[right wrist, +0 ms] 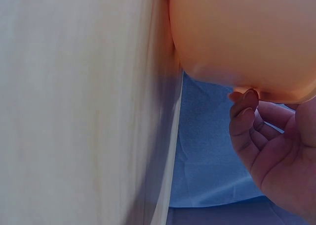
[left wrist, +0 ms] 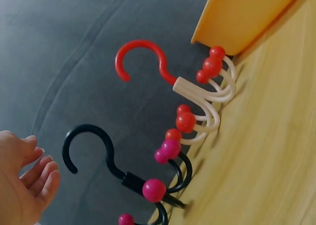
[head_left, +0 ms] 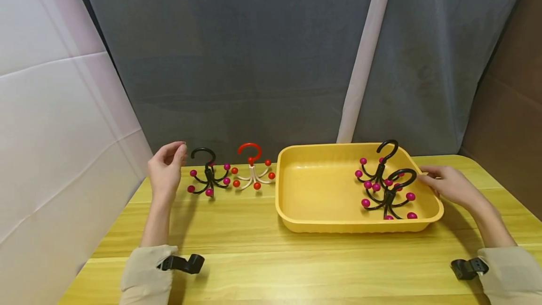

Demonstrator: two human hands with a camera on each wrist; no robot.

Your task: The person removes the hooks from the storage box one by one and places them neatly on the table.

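My left hand is raised just left of a black octopus-style hanger with magenta balls on its arm ends. Its fingers are loosely bent and hold nothing; in the left wrist view the hand is apart from the black hook. Beside that hanger stands a white one with a red hook and red balls. On the right, my right hand pinches the rim of a yellow plastic tub. Two more black hangers with magenta balls, a rear one and a front one, are in the tub's right half.
The tub stands on a light wood-grain table. A grey curtain hangs behind the table's far edge, a white cloth is at the left, and a brown panel is at the right.
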